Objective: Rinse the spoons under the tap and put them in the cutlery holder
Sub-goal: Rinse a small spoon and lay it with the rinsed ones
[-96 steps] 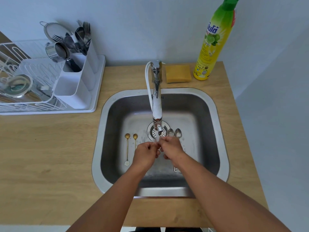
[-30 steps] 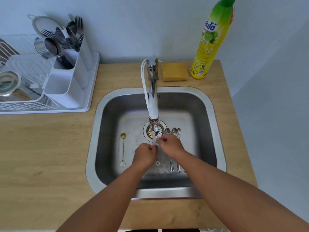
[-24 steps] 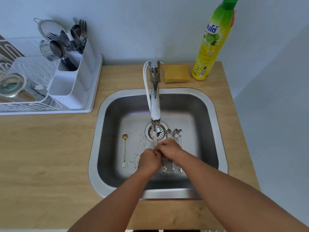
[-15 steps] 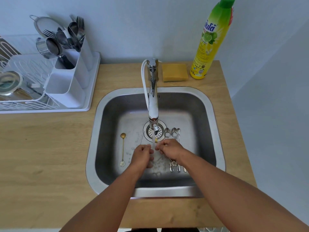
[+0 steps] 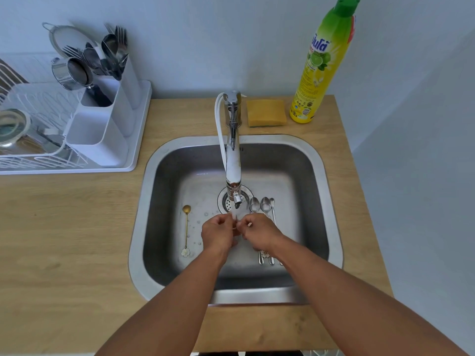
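Note:
Under the tap (image 5: 233, 163), my left hand (image 5: 218, 235) and my right hand (image 5: 260, 232) meet in the running water over the steel sink (image 5: 331, 201). Between them is a thin gold spoon (image 5: 264, 253). Its flower-shaped end sticks out below my right hand, which grips the handle. My left fingers curl round the bowl end, which is mostly hidden. A second gold spoon (image 5: 186, 227) lies on the sink floor to the left. Several silver spoons (image 5: 261, 205) lie to the right of the drain. The white cutlery holder (image 5: 102, 129) stands in the drying rack at the back left.
The white drying rack (image 5: 123, 165) holds a metal cup, a strainer and forks. A yellow sponge (image 5: 266, 113) and a tall dish soap bottle (image 5: 318, 65) stand behind the sink on the wooden counter (image 5: 64, 240). A wall closes in on the right.
One gold spoon left the sink floor and is now held in the stream. In the last second my hands stayed under the tap, shifting slightly as they work on it.

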A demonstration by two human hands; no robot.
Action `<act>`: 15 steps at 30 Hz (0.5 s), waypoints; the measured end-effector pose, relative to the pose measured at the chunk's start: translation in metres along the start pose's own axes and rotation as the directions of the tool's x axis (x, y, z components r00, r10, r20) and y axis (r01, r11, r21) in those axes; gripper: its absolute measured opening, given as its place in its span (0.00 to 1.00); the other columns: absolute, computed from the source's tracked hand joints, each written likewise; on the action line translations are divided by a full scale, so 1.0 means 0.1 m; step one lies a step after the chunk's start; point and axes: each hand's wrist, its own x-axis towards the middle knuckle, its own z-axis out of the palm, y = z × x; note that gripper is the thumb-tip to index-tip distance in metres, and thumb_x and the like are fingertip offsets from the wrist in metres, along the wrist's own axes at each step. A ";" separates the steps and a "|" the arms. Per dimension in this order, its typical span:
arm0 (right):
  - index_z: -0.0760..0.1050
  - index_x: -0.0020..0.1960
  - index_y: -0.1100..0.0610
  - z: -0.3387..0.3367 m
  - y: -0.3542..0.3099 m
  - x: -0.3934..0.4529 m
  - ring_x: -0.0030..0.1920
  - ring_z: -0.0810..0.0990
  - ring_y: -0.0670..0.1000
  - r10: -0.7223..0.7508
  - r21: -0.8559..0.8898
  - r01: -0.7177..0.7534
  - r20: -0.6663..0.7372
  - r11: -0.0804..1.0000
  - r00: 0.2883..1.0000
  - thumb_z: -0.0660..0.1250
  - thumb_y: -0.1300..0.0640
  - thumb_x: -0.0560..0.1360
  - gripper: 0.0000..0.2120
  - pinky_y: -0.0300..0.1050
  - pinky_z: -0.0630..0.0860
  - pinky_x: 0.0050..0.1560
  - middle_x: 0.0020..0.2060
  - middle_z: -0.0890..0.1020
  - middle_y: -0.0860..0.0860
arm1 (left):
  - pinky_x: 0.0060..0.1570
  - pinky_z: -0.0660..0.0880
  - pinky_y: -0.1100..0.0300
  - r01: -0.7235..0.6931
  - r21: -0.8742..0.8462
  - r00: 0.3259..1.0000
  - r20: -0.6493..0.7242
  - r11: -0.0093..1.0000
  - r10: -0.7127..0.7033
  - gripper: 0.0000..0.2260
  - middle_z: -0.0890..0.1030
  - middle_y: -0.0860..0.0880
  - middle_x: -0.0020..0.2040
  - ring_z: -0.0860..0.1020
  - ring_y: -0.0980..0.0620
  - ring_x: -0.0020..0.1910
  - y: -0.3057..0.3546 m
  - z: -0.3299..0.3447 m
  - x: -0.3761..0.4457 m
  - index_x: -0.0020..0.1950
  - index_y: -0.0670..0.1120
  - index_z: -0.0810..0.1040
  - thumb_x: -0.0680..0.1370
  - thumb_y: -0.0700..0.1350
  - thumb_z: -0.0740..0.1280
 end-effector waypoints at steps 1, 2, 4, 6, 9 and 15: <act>0.79 0.38 0.50 0.01 0.01 -0.01 0.28 0.73 0.49 0.012 0.010 -0.012 0.005 1.000 1.000 0.65 0.53 0.81 0.13 0.40 0.69 0.28 0.35 0.80 0.50 | 0.30 0.79 0.57 -0.019 0.028 1.000 -0.018 0.999 0.019 0.11 0.88 0.47 0.39 0.87 0.48 0.36 -0.01 0.01 0.00 0.44 0.46 0.84 0.83 0.49 0.68; 0.78 0.37 0.50 0.02 0.01 -0.01 0.27 0.72 0.49 0.024 0.024 -0.024 0.008 0.999 1.000 0.65 0.53 0.81 0.14 0.40 0.70 0.26 0.34 0.80 0.50 | 0.33 0.79 0.55 -0.041 0.064 0.999 -0.030 0.997 0.043 0.14 0.87 0.45 0.39 0.86 0.46 0.36 -0.01 0.01 0.00 0.43 0.46 0.83 0.84 0.50 0.66; 0.78 0.37 0.50 0.03 0.03 -0.02 0.24 0.71 0.49 0.038 0.050 -0.038 -0.002 0.998 0.999 0.65 0.54 0.81 0.14 0.39 0.69 0.24 0.32 0.79 0.50 | 0.39 0.81 0.49 -0.071 0.125 0.997 -0.024 0.990 0.074 0.14 0.86 0.42 0.40 0.84 0.44 0.37 0.00 0.02 0.01 0.42 0.45 0.82 0.84 0.48 0.64; 0.78 0.36 0.50 0.03 0.03 -0.03 0.23 0.70 0.48 0.038 0.063 -0.037 -0.023 0.997 0.999 0.65 0.54 0.81 0.15 0.39 0.68 0.23 0.31 0.78 0.50 | 0.48 0.83 0.44 -0.068 0.126 0.998 0.019 0.990 0.066 0.11 0.87 0.42 0.44 0.86 0.43 0.43 0.01 0.04 0.00 0.46 0.45 0.82 0.85 0.44 0.63; 0.79 0.38 0.49 0.01 0.02 -0.03 0.29 0.76 0.47 -0.008 -0.020 0.008 -0.042 1.000 0.999 0.65 0.53 0.81 0.14 0.40 0.71 0.29 0.35 0.80 0.48 | 0.51 0.83 0.44 -0.050 0.073 0.994 0.100 0.996 0.043 0.07 0.88 0.46 0.48 0.87 0.49 0.45 0.00 0.02 -0.01 0.55 0.47 0.83 0.83 0.39 0.65; 0.80 0.36 0.47 -0.05 0.03 -0.02 0.43 0.81 0.49 -0.078 -0.109 0.073 -0.042 0.991 0.996 0.68 0.51 0.80 0.13 0.42 0.73 0.41 0.41 0.83 0.46 | 0.36 0.80 0.55 0.045 -0.024 0.998 0.052 0.999 -0.043 0.03 0.88 0.49 0.42 0.86 0.56 0.34 0.00 -0.01 0.03 0.51 0.47 0.84 0.80 0.45 0.72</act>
